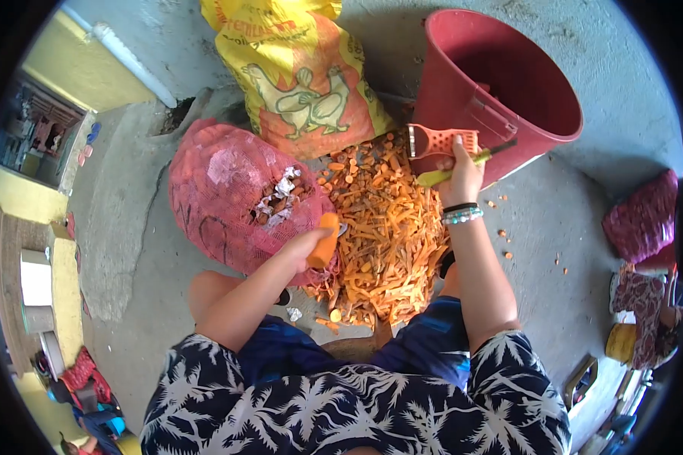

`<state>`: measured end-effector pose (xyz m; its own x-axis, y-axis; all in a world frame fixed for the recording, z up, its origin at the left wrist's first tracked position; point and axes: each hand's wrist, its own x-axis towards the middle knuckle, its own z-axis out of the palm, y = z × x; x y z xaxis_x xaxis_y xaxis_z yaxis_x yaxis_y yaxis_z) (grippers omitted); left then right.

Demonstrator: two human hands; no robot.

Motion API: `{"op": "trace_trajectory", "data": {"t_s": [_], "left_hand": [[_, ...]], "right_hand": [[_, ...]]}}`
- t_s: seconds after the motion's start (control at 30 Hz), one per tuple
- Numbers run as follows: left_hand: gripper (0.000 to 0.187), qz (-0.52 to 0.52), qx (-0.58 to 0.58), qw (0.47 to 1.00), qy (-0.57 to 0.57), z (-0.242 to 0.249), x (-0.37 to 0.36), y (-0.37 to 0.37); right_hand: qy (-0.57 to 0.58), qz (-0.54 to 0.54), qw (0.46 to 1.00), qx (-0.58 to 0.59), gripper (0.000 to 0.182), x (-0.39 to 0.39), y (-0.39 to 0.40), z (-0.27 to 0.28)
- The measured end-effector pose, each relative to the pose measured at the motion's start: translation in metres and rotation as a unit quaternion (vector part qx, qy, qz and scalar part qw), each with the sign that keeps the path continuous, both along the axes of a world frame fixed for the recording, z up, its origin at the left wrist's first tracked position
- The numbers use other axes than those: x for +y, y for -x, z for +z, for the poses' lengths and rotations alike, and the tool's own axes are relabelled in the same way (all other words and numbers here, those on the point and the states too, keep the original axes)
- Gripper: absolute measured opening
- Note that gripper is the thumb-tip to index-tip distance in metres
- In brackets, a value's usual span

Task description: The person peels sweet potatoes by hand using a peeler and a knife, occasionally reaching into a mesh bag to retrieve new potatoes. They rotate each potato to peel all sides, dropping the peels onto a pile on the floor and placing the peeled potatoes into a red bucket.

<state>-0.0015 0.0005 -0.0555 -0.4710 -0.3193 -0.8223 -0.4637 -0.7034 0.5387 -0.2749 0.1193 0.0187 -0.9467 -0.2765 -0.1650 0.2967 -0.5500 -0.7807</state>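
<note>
My left hand (302, 252) is closed around a peeled carrot (326, 240), just in front of the pink mesh sack (220, 205). Gripped in my right hand (464, 180) is an orange peeler (432, 141) with a metal blade at its left end. The same hand also holds a slim tool with a yellow-green handle (434, 178), which looks like a knife. Both tools are beside the red bin's wall. Between my hands, a heap of carrot peels and cut ends (391, 243) covers the floor. The mesh sack is full, and crumpled paper shows at its opening.
A yellow and orange feed sack (303, 91) stands behind the heap. The large red bin (448, 83) leans at the back right, its inside mostly in shadow. A purple sack (645, 216) lies far right. Small scraps dot the concrete floor (535, 227). Another person (99, 425) is at lower left.
</note>
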Motion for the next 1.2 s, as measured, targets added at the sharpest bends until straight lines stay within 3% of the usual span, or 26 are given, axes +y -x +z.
{"op": "trace_trajectory", "data": {"t_s": [0.07, 0.13, 0.17, 0.2, 0.27, 0.33, 0.37, 0.43, 0.47, 0.5, 0.53, 0.57, 0.6, 0.63, 0.67, 0.73, 0.77, 0.83, 0.87, 0.93, 1.0, 1.03, 1.07, 1.1, 1.17, 1.2], "left_hand": [[0.04, -0.027, 0.048, 0.998, 0.041, 0.07, 0.002, 0.041], [0.046, -0.053, 0.268, 0.958, 0.086, 0.136, -0.006, 0.084], [0.047, -0.062, 0.342, 0.919, 0.186, 0.179, -0.004, 0.1], [0.047, -0.165, 0.446, 0.857, 0.2, 0.228, -0.007, 0.105], [0.048, -0.121, 0.579, 0.752, 0.289, 0.254, -0.028, 0.115], [0.061, -0.159, 0.549, 0.687, 0.449, 0.278, -0.033, 0.096], [0.059, -0.226, 0.459, 0.714, 0.478, 0.274, -0.053, 0.085], [0.032, -0.09, 0.33, 0.742, 0.577, 0.184, -0.088, 0.088], [0.039, -0.17, 0.121, 0.772, 0.601, 0.134, -0.116, 0.077], [0.045, -0.155, 0.025, 0.782, 0.603, 0.06, -0.138, 0.066], [0.057, -0.242, -0.085, 0.729, 0.634, -0.027, -0.155, 0.038], [0.065, -0.347, -0.2, 0.706, 0.585, -0.092, -0.156, 0.005], [0.069, -0.388, -0.292, 0.663, 0.571, -0.107, -0.121, -0.028], [0.066, -0.418, -0.288, 0.724, 0.467, -0.149, -0.104, -0.06], [0.06, -0.518, -0.27, 0.684, 0.437, -0.233, -0.099, -0.091], [0.053, -0.637, -0.222, 0.597, 0.434, -0.192, -0.036, -0.086], [0.053, -0.64, -0.218, 0.598, 0.429, -0.171, -0.028, -0.07], [0.049, -0.696, -0.188, 0.538, 0.437, -0.145, -0.026, -0.047], [0.049, -0.697, -0.187, 0.539, 0.434, -0.165, -0.035, -0.05], [0.051, -0.499, -0.138, 0.762, 0.388, -0.233, -0.066, -0.058], [0.056, -0.485, -0.215, 0.764, 0.368, -0.272, -0.098, -0.062], [0.056, -0.488, -0.211, 0.764, 0.366, -0.34, -0.121, -0.08], [0.049, -0.145, -0.22, 0.918, 0.297, -0.396, -0.156, -0.136], [0.049, -0.148, -0.216, 0.919, 0.295, -0.358, -0.136, -0.087], [0.045, -0.445, -0.327, 0.737, 0.389, -0.236, -0.118, -0.089], [0.045, -0.448, -0.322, 0.736, 0.394, -0.242, -0.111, -0.087]], "right_hand": [[0.012, -0.038, 0.999, -0.014, 0.012, 0.008, 0.002, 0.001], [0.01, -0.04, 0.999, -0.021, 0.011, 0.013, 0.005, -0.001], [0.005, -0.037, 0.999, -0.027, 0.012, 0.013, 0.009, -0.008], [0.016, -0.036, 0.998, -0.05, 0.013, 0.014, 0.013, -0.015], [0.009, -0.009, 0.999, -0.053, 0.013, 0.016, 0.008, -0.015], [-0.02, -0.004, 0.997, -0.07, 0.01, 0.013, 0.008, -0.018], [-0.011, 0.004, 0.997, -0.081, 0.009, 0.013, 0.004, -0.013], [-0.001, 0.038, 0.996, -0.079, 0.007, 0.011, -0.003, -0.002], [0.004, 0.049, 0.996, -0.078, 0.007, 0.008, -0.006, 0.002], [-0.005, 0.051, 0.996, -0.073, 0.007, 0.004, -0.008, 0.005], [-0.017, 0.053, 0.996, -0.071, 0.007, 0.001, -0.011, 0.006], [-0.021, 0.056, 0.995, -0.075, 0.007, -0.004, -0.012, 0.006], [-0.033, 0.07, 0.993, -0.084, 0.007, -0.008, -0.012, 0.005], [-0.045, 0.082, 0.991, -0.093, 0.009, -0.011, -0.011, 0.004], [-0.051, 0.08, 0.991, -0.095, 0.009, -0.014, -0.009, 0.002], [-0.031, 0.107, 0.991, -0.077, 0.008, -0.02, -0.006, -0.002], [-0.037, 0.115, 0.989, -0.081, 0.007, -0.023, -0.007, -0.003], [-0.033, 0.133, 0.987, -0.089, 0.007, -0.03, -0.01, -0.002], [-0.024, 0.152, 0.983, -0.095, 0.009, -0.034, -0.013, -0.003], [-0.026, 0.16, 0.982, -0.099, 0.008, -0.04, -0.018, -0.006], [-0.03, 0.156, 0.981, -0.108, 0.008, -0.044, -0.02, -0.008], [-0.038, 0.157, 0.98, -0.113, 0.007, -0.045, -0.019, -0.012], [-0.041, 0.153, 0.981, -0.112, 0.007, -0.045, -0.018, -0.016], [-0.033, 0.162, 0.979, -0.121, 0.007, -0.044, -0.018, -0.02], [-0.039, 0.163, 0.978, -0.125, 0.006, -0.045, -0.018, -0.022], [-0.046, 0.159, 0.979, -0.117, 0.005, -0.046, -0.021, -0.02]]}}
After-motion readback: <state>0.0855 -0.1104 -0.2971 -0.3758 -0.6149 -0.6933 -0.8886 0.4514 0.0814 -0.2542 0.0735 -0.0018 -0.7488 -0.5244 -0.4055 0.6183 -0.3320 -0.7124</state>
